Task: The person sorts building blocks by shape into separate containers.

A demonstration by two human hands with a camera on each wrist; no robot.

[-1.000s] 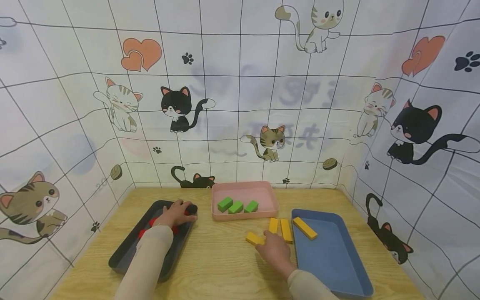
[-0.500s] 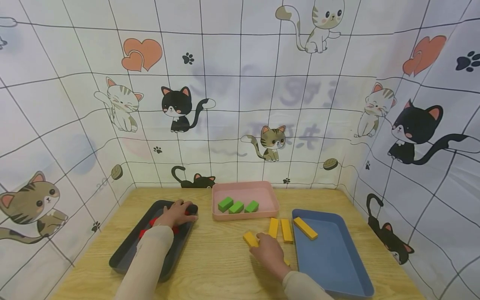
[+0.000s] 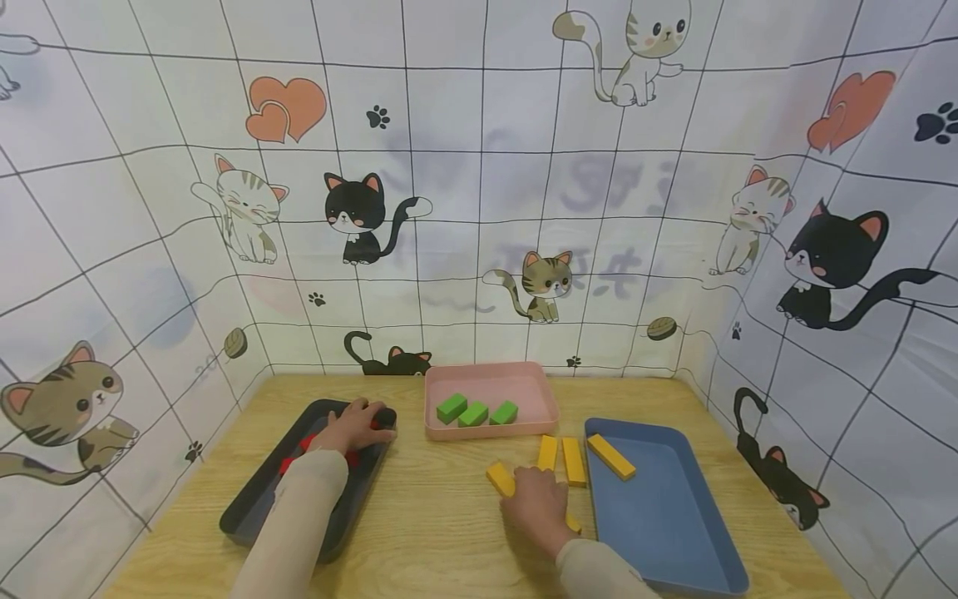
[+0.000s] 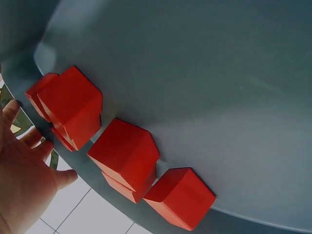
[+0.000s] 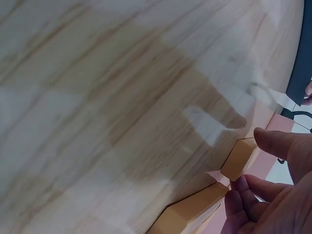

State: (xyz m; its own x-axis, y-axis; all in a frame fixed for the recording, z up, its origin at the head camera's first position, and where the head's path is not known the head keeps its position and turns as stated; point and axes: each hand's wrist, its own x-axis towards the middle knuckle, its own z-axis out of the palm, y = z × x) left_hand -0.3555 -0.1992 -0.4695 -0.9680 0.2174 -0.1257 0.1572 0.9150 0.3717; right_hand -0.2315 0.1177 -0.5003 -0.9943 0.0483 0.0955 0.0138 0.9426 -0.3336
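Note:
In the head view my left hand (image 3: 352, 428) rests on the far end of a dark grey tray (image 3: 247, 516). The left wrist view shows that hand (image 4: 29, 170) at the rim, fingers spread, beside several red blocks (image 4: 124, 151) inside. On the table, my right hand (image 3: 537, 503) is at a yellow block (image 3: 499, 478). In the right wrist view, thumb and fingertip touch opposite sides of a yellow block (image 5: 237, 158), pinching it. More yellow blocks (image 3: 573, 462) lie near, one partly under the hand. Another (image 3: 611, 457) leans on the blue tray's edge.
A pink tray (image 3: 531, 399) with 3 green blocks (image 3: 473, 414) stands at the back. The blue tray (image 3: 666, 516) is to the right on the wooden table (image 3: 427, 516). Cat-patterned cloth walls (image 3: 449, 191) enclose the back and sides.
The right hand first moved left and toward me, turning the yellow block slightly; its fingers then shifted slightly right. Another yellow block came into sight under the hand. The left hand stayed put.

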